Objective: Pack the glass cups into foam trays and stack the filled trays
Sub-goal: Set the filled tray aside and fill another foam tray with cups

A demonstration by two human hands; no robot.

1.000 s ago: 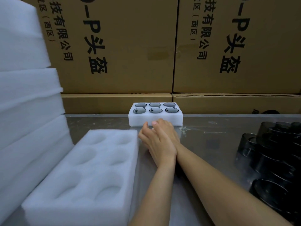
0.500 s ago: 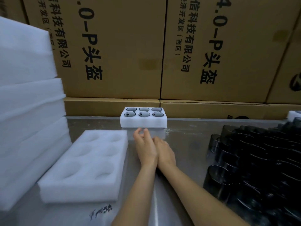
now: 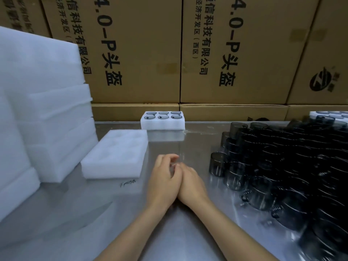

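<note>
A filled foam tray (image 3: 162, 124) with dark glass cups in its holes stands at the back of the steel table (image 3: 94, 213). An empty white foam tray (image 3: 116, 157) lies left of centre. Several dark glass cups (image 3: 282, 166) crowd the right side. My left hand (image 3: 163, 180) and my right hand (image 3: 190, 182) lie side by side, touching, above the middle of the table. Both hold nothing; the left fingers are loosely curled, the right ones partly hidden behind the left hand.
A tall stack of white foam trays (image 3: 43, 119) rises along the left. Brown printed cardboard boxes (image 3: 226, 53) wall off the back. Another filled tray (image 3: 331, 114) peeks in at the far right behind the cups.
My hands have drawn back from the filled tray toward me, staying together. The view has swung right and widened, showing far more of the cups.
</note>
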